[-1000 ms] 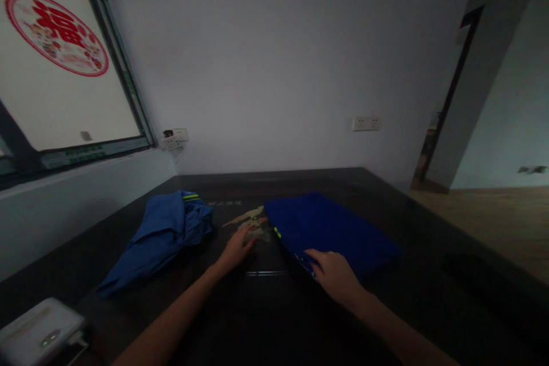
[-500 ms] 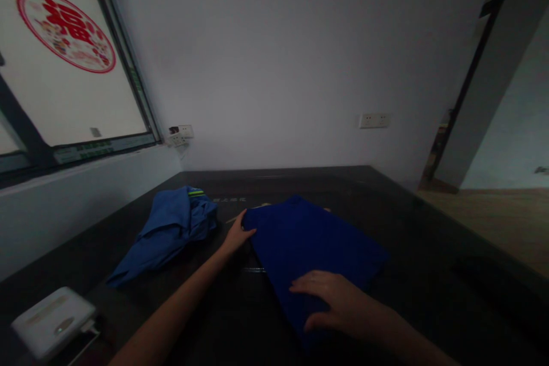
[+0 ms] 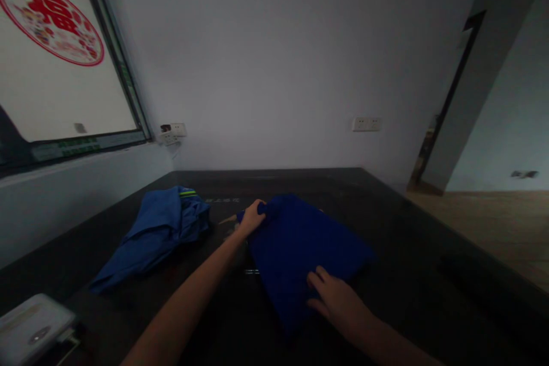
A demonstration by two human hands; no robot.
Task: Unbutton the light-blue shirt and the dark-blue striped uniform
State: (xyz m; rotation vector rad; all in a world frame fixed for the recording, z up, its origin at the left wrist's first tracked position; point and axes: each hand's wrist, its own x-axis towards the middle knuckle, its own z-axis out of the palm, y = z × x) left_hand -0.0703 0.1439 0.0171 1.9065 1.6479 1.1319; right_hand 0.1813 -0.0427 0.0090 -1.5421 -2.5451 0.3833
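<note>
A deep blue cloth [image 3: 309, 240] lies flat on the dark tabletop [image 3: 240, 320], one corner toward me. At its far left edge, my left hand [image 3: 253, 218] is closed, with a bunched fold of the cloth in its fingers. My right hand [image 3: 337, 300] is over the near right part of the cloth. Its fingers are slightly bent and the thumb stands apart, with nothing visible between them. Whether the fingertips touch the cloth is hard to tell in the dim light.
A crumpled lighter blue garment [image 3: 158, 234] with a yellow-green stripe lies to the left. Nearer, a white box-shaped device [image 3: 34, 326] with a cable sits at the left edge. A wall [image 3: 266, 68] with sockets [image 3: 366, 124] stands behind the table.
My left hand has lifted and gathered the cloth's far left edge, moving slightly right. My right hand's fingers have drawn in a little. The whole view has shifted slightly.
</note>
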